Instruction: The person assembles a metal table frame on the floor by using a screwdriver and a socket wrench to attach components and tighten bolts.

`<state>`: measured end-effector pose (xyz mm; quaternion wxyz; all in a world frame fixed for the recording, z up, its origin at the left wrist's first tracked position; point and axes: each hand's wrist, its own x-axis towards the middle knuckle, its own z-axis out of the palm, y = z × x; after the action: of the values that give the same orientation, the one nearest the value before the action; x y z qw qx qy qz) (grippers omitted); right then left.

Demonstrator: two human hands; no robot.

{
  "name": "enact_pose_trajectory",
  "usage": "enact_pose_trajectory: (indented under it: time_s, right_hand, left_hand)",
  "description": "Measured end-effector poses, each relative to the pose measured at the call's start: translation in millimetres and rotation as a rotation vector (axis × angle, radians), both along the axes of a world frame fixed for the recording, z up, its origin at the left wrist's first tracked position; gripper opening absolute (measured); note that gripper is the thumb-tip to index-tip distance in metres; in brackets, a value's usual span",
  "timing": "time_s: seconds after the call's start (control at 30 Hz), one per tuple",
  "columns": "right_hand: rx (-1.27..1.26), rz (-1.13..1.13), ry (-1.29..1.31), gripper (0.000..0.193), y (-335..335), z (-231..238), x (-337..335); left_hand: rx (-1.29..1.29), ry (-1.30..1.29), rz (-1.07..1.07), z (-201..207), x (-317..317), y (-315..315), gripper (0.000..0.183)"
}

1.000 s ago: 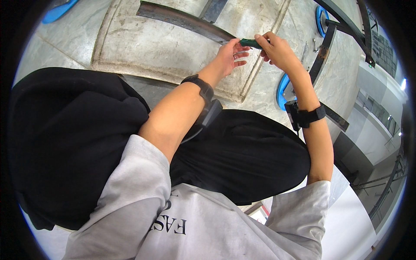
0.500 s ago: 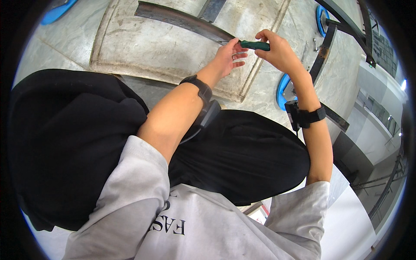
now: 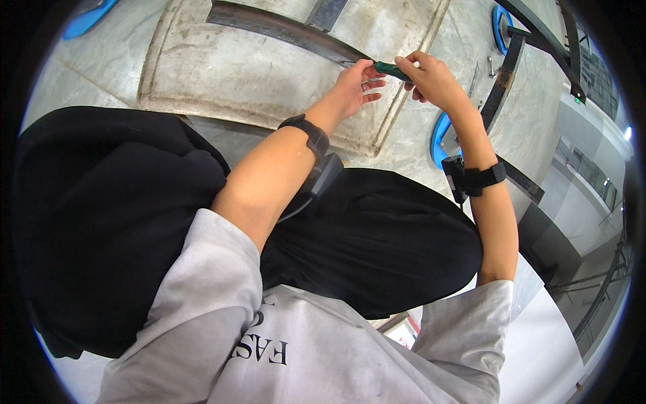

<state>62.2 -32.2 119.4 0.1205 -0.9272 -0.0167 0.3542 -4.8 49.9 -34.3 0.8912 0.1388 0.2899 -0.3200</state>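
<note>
My right hand (image 3: 431,75) grips the dark green handle (image 3: 392,70) of what looks like a screwdriver, thumb on top and fingers curled beneath. The tool points left toward the end of a dark metal bar (image 3: 289,30). At that end my left hand (image 3: 353,87) has its thumb and index finger pinched around the tool's front. Its other fingers stay loosely curled and apart. The tool's tip and anything small in the pinch are hidden by the fingers.
Beneath the bar lies a worn, pale board (image 3: 222,81) with a raised edge. Another dark metal piece (image 3: 328,13) meets the bar from behind. To the right stands a black metal frame (image 3: 505,81) beside blue rings (image 3: 441,138). A wrench-like tool (image 3: 490,66) lies on the floor.
My right hand has turned about the handle: the fingers, raised before, are now curled under it with the thumb on top. The handle's back end dips slightly. My left hand stays nearly still.
</note>
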Motion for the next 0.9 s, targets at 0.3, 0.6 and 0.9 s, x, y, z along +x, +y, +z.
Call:
enact_pose_trajectory:
  time_s: [0.3,0.6,0.9]
  right_hand:
    - [0.052,0.073,-0.078,0.035,0,-4,-3]
    - [0.035,0.272,-0.156,0.032,-11,-3,-3]
    - [0.026,0.225,-0.164,0.029,-8,9,-6]
  left_hand:
    - [0.01,-0.006,0.02,-2,0,0,0.025]
    - [-0.002,0.057,-0.007,-7,-3,1,0.034]
    - [0.205,0.234,0.079,-22,0,3,0.033]
